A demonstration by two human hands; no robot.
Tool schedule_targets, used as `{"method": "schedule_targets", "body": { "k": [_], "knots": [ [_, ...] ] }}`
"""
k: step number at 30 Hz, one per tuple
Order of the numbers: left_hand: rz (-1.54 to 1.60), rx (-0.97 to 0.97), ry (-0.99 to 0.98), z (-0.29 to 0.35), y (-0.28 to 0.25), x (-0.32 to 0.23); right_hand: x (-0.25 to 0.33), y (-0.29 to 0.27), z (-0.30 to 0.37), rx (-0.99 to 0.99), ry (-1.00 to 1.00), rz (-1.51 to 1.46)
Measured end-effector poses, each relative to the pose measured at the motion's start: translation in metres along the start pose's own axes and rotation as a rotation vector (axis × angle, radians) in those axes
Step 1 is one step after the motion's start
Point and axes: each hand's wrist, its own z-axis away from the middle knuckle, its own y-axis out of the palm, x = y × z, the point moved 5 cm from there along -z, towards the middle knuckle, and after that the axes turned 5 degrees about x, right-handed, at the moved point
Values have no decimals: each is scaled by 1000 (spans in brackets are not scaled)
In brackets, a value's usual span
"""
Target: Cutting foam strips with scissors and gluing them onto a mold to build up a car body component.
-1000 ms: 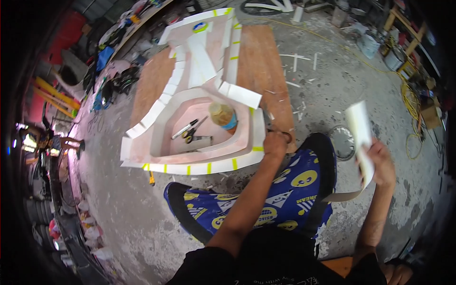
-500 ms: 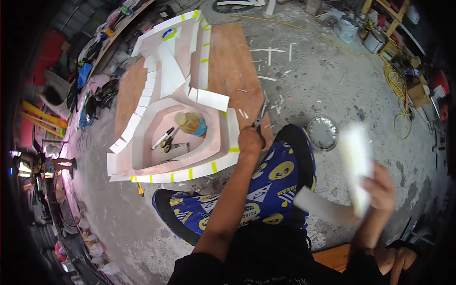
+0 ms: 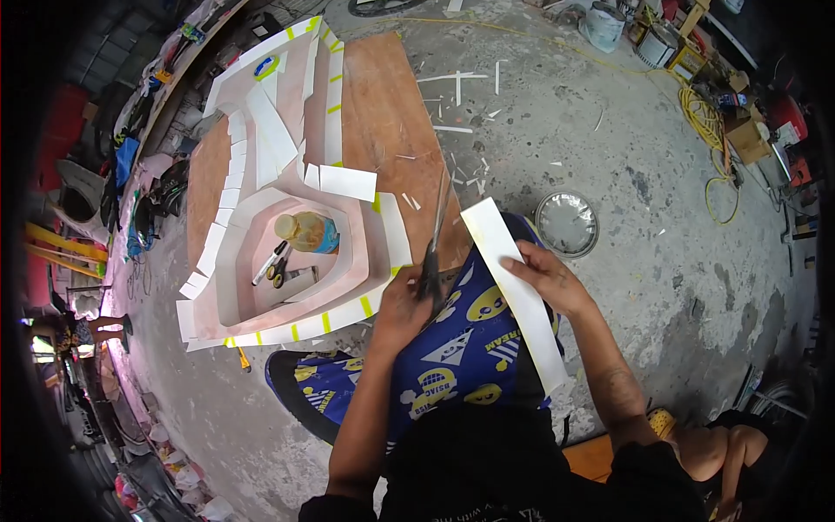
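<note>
My left hand [image 3: 402, 306] is closed round the handles of dark scissors [image 3: 432, 261], whose blades point away from me. A long white strip of card or stiff paper [image 3: 522, 309] slants over my lap, its edge gripped by my right hand [image 3: 550, 277]. The scissors and the strip are apart. Left of my hands lies a large pinkish mould [image 3: 228, 300], edged with white strips and bits of yellow-green tape. Inside its hollow are a bottle with yellowish contents [image 3: 304, 233], a marker [image 3: 270, 263] and yellow-and-black scissors [image 3: 277, 274].
Under the mould is a brown wooden board [image 3: 383, 104]. A roll of tape [image 3: 266, 66] rests on the mould's far end. White offcuts [image 3: 458, 87] litter the concrete floor, and a round metal tin [image 3: 567, 224] stands right of my knee. Another person's arm [image 3: 738, 461] shows at lower right.
My right hand has brought the white strip leftward over my lap. My left hand has drawn the scissors back from the board, nearer to me. The view has shifted somewhat.
</note>
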Motion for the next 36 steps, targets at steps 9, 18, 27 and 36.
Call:
{"method": "schedule_targets", "body": {
  "k": [9,18,27,36],
  "knots": [
    [-55,418,-478,107,-61,-3,-22,27,-24,239,-80,-30],
    [-254,527,-233,83,-70,-1,-13,43,-16,216,-162,29],
    [-479,673,-367,62,-58,-11,0,48,-7,237,-161,178],
    [-462,727,-243,60,-56,-16,2,52,-3,253,-178,149]
  ]
}}
